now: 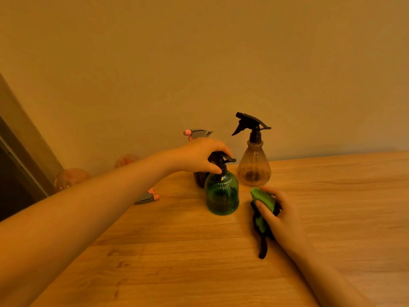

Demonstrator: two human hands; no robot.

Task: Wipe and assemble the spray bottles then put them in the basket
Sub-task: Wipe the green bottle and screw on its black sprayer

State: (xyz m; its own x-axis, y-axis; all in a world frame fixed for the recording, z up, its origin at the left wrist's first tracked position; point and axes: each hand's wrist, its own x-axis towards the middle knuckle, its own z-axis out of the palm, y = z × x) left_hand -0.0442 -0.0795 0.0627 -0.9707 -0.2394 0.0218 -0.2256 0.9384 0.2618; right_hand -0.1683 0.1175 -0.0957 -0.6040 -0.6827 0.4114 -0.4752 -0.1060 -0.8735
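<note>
A green spray bottle [222, 193] stands upright on the wooden table [332, 207]. My left hand [200, 155] grips its black trigger head from above. Just right of the bottle, my right hand [280, 214] holds a green and black wiping cloth [263, 203] against the table. An assembled clear bottle with a black trigger head [254, 165] stands behind, close to the wall. A dark bottle [200, 179] is mostly hidden behind my left hand and the green bottle.
A grey sprayer with a pink nozzle [197, 134] shows behind my left hand. Another grey and pink trigger head [147, 197] lies on the table at the left. Two round pinkish bottles [70, 177] sit at the far left by the wall.
</note>
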